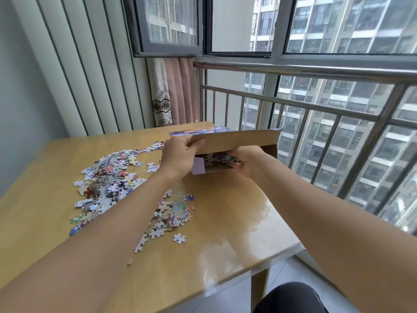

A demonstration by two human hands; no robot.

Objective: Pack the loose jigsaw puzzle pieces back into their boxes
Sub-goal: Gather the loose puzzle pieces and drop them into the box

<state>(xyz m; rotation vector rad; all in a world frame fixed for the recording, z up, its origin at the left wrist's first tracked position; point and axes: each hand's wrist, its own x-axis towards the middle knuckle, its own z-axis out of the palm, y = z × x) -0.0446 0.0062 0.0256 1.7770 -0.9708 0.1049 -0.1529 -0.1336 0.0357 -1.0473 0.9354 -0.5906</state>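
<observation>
Item one, as I see it from my station: flat brown cardboard puzzle box with a blue printed lid (pixel 237 141), lifted open at its near side above the glossy yellow wooden table (pixel 225 222); left hand (pixel 178 158) grasps the lid's left edge, fingers curled over it; right hand (pixel 244 162), fingers bunched, pinches a few coloured pieces at the box mouth. Item two: loose multicoloured jigsaw pieces (pixel 108 184), heaped left of and below the left fingers; more pieces visible inside the box, between both hands.

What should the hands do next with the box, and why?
Probably let go of the pieces: the right hand pinches a few at the mouth of the box, whose flap the left hand holds up. Then fetch more from the loose pile on the table.
</observation>
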